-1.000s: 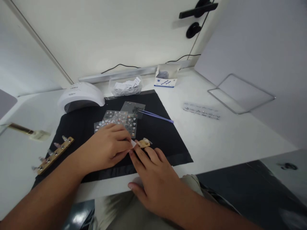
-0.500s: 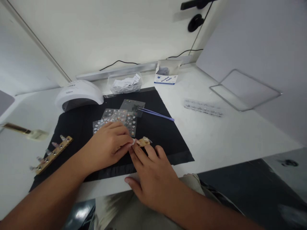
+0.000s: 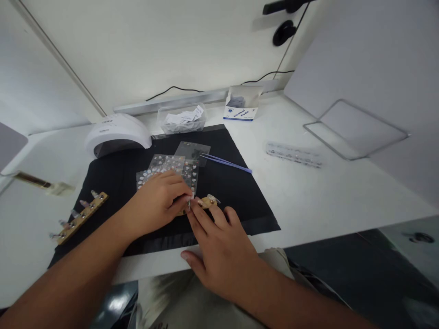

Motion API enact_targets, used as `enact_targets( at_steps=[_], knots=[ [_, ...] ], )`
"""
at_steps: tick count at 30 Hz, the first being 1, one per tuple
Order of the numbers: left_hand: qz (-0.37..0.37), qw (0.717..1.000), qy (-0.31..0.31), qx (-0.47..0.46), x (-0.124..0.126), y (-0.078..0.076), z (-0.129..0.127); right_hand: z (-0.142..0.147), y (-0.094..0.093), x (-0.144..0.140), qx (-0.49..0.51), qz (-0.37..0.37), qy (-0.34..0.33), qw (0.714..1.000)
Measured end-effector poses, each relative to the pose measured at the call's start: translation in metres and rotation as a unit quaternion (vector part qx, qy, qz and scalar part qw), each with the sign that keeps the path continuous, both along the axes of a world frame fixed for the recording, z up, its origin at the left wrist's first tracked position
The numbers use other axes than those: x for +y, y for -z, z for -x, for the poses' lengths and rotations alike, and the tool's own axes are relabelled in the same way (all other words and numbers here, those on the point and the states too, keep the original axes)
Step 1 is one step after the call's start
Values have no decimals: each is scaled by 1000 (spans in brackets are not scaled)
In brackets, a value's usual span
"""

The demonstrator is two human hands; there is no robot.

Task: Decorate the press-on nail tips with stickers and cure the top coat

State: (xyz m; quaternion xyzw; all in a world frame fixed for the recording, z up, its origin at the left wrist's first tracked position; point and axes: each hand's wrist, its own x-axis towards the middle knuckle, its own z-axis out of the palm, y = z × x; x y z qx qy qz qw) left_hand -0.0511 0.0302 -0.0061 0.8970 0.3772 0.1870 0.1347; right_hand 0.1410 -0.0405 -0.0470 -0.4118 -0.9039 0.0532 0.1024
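Where both hands (image 3: 192,214) meet, fingertips hide the wooden piece (image 3: 206,201); grip unclear.

This looks like a nail-art workstation, a small booth rather than a home. A white desk (image 3: 325,192) sits boxed in by plain white partition walls. A white dome-shaped nail curing lamp (image 3: 116,135) stands at the back, next to a clear tub of small paper packets (image 3: 181,119) and an opened box of alcohol pads (image 3: 242,104). A black work mat (image 3: 240,192) carries sheets of nail stickers (image 3: 164,164) and purple tweezers (image 3: 226,162). A wooden strip holding false nail tips (image 3: 80,217) lies at the mat's left edge.
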Motion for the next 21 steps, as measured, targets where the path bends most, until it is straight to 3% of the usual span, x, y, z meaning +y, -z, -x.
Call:
enact_targets(
  at_steps=[5, 9, 21],
  knots=[
    [2, 999, 31, -12, -4, -9, 4, 0, -1, -1, 0, 0, 4, 1000],
    [-13, 996, 60, 61, -9, -11, 2, 0, -2, -3, 3, 3, 7, 1000],
    [-14, 999, 9, 37, -1, 1, 1, 0, 0, -1, 0, 4, 0, 1000]
  ],
)
